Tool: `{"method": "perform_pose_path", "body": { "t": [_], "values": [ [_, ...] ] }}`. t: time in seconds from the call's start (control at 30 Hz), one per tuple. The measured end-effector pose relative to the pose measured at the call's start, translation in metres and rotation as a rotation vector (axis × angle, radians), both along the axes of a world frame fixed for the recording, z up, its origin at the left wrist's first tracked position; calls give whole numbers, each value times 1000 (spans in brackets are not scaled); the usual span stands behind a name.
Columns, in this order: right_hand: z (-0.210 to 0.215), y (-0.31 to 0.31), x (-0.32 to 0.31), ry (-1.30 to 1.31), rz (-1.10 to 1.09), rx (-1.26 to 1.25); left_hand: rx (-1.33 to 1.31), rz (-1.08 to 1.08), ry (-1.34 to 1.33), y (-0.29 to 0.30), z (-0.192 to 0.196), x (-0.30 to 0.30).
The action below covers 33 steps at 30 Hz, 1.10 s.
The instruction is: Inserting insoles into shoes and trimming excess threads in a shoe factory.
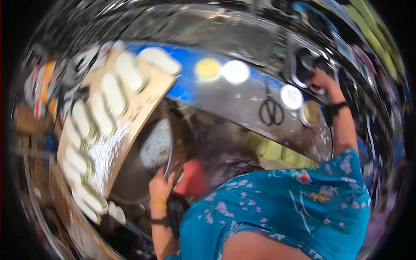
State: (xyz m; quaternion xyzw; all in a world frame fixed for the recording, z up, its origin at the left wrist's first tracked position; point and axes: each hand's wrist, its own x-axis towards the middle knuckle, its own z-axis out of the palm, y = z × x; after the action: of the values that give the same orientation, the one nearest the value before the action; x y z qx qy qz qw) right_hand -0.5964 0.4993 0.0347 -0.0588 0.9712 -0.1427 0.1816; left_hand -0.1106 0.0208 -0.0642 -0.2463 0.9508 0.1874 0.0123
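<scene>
My left hand (161, 186) is closed on the near rim of a round metal basin (172, 145), thumb apart along the edge. A pale, speckled heap (157, 145) shows inside it. Out at the far right, my right hand (321, 80) reaches over the table with its fingers curled at a dark, blurred, shoe-like thing (304, 65); what exactly they grip is unclear. On the wooden board (141, 117) at left lie several stacks of off-white insoles (113, 93), with white shreds (106, 147) scattered among them.
Black-handled scissors (271, 112) lie on the metal tabletop (225, 102). Around them are a yellow round lid (208, 69), a white round lid (235, 71), another white lid (291, 96) and an open tub (310, 113). Pale green pieces (277, 151) sit below the table edge.
</scene>
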Motion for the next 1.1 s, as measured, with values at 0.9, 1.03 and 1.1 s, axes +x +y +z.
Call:
{"method": "perform_pose_path", "body": {
  "t": [0.9,1.03,1.1],
  "values": [
    [-17,-410,417,65,1640,-594,219,963,700,-44,10,91],
    [-23,-366,355,207,1225,-761,-59,743,876,-52,24,105],
    [-25,-326,302,324,927,-424,432,791,996,-49,44,105]
  ]
}}
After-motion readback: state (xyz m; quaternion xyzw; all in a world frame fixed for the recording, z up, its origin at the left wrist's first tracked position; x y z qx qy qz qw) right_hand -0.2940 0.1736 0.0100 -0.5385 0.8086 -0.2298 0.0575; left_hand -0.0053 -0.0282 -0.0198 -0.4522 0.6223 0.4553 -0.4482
